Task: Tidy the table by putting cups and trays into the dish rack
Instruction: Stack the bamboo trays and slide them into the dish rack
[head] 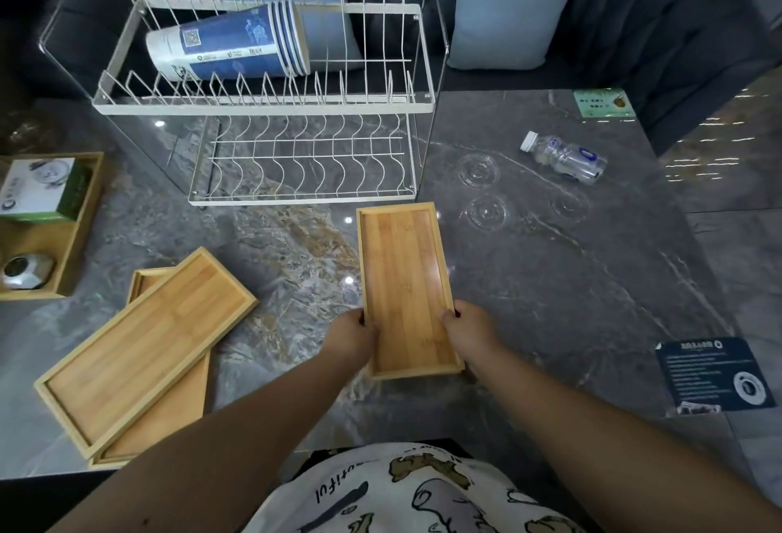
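A long bamboo tray [404, 278] is held lengthwise over the table, its far end pointing at the dish rack [271, 107]. My left hand [351, 331] grips its left rim and my right hand [469, 327] grips its right rim, both near the close end. Two more bamboo trays lie at the left: the upper tray [144, 350] rests slanted across the lower tray [169, 418]. A stack of blue and white paper cups [230, 43] lies on its side in the rack's top tier. The rack's bottom tier [304, 164] holds nothing.
A wooden box [80, 236] with a green and white carton [40, 189] and a metal object stands at the left edge. A plastic bottle [565, 157] lies at the right, near several clear lids [484, 210]. A dark leaflet [715, 376] and a green card [603, 102] lie on the table.
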A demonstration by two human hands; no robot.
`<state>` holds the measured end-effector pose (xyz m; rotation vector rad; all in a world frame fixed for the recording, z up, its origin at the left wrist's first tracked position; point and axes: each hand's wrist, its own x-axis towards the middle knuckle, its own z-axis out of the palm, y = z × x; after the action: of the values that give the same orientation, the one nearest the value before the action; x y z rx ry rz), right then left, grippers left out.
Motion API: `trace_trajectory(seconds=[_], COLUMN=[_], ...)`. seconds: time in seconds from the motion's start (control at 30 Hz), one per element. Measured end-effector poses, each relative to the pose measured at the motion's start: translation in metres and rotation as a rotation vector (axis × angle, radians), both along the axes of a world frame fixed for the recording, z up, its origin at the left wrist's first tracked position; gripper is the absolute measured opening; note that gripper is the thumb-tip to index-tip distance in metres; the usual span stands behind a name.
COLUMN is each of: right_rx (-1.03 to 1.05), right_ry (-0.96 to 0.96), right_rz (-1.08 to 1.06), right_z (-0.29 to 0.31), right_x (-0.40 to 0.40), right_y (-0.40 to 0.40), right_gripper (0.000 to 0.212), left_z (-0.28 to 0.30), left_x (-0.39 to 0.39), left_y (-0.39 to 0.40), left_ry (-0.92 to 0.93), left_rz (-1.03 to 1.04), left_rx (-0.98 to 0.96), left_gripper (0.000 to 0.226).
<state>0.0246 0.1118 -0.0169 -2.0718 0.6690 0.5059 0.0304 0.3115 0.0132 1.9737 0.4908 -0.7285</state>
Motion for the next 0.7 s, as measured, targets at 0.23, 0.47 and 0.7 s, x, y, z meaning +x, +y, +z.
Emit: trace_trajectory(seconds=[0.23,0.47,0.7], right_rx=[0.018,0.086,0.089], right_ry=[0.024,0.045,0.052], right_rz=[-0.022,-0.034,-0.006], right_z=[0.001,0.002,0.001], right_x=[0.011,0.015,0.013], right_y=[0.008,0.006,0.007], right_gripper=[0.032,0.036,0.036], left_z=[0.005,0.01,0.014], left_x=[0.011,0.011,0.009], left_y=[0.007,0.006,0.005], left_ry=[0.031,0.031,0.028], left_rz=[0.033,0.031,0.026], left_rx=[-0.036,-0.033,-0.03], left_gripper=[0.029,0.027,0.028])
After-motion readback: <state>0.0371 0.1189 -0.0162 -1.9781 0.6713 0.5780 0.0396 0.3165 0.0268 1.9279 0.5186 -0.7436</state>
